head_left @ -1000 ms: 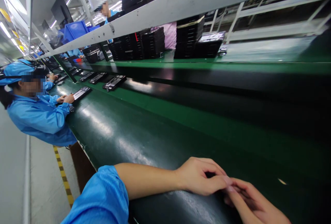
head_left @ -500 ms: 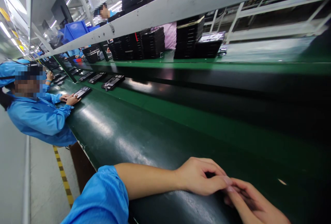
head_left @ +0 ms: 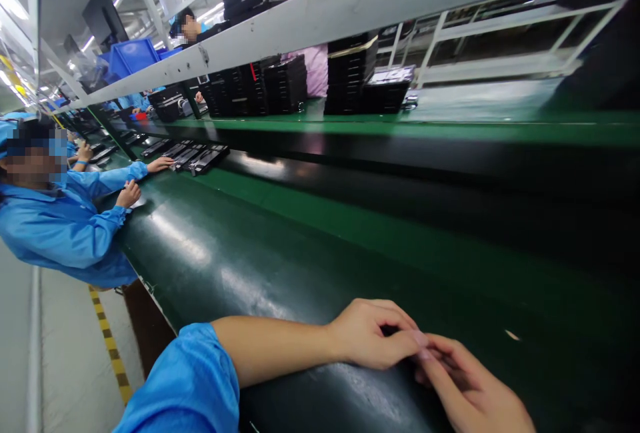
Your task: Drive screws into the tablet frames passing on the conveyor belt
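Tiny pale scrap (head_left: 423,344), axis unclear, pinched between narrowly curled left hand (head_left: 367,336) and right hand (head_left: 475,393), equally near, on glossy dark-green conveyor surface (head_left: 300,266).

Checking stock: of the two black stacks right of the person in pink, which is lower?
The right stack, with the pale top; the stack beside it stands clearly taller.

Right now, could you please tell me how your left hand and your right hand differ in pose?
The left hand curls into a pinching grip, thumb to forefinger; the right hand has its fingers straighter. The left hand shows whole, with bare forearm and blue sleeve; the right hand is cut off by the picture's lower edge. Both are bare, and their fingertips meet over the green belt.
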The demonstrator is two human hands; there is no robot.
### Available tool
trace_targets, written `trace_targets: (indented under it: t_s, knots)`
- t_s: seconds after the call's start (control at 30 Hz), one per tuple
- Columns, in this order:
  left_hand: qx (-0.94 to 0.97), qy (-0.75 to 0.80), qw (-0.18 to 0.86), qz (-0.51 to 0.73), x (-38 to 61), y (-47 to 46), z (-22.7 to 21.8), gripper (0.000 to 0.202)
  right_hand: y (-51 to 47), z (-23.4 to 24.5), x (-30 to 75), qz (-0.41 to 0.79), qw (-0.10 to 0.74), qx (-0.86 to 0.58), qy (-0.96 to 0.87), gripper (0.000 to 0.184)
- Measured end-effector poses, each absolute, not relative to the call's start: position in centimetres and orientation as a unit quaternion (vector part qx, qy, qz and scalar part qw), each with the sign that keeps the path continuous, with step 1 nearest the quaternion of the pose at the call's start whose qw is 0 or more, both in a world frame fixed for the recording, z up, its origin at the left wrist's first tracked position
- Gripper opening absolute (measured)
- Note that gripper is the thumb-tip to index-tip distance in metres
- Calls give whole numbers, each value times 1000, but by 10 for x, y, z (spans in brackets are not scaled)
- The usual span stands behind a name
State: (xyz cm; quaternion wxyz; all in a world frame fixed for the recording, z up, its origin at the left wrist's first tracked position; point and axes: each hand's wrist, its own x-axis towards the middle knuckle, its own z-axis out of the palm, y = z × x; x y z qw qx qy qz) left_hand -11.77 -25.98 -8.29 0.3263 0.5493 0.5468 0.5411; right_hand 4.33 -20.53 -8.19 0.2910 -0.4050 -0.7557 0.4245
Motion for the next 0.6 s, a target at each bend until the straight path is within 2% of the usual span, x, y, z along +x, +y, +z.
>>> trace_targets:
  t_s: [0.17, 0.6]
  knots:
    - [553, 551, 322, 535, -117, -260, -82, 28, -204, -82, 44, 478, 260, -389, -743, 36]
    - [556, 542, 321, 542, -118, -263, -82, 28, -208, -85, 45, 469, 268, -359, -762, 33]
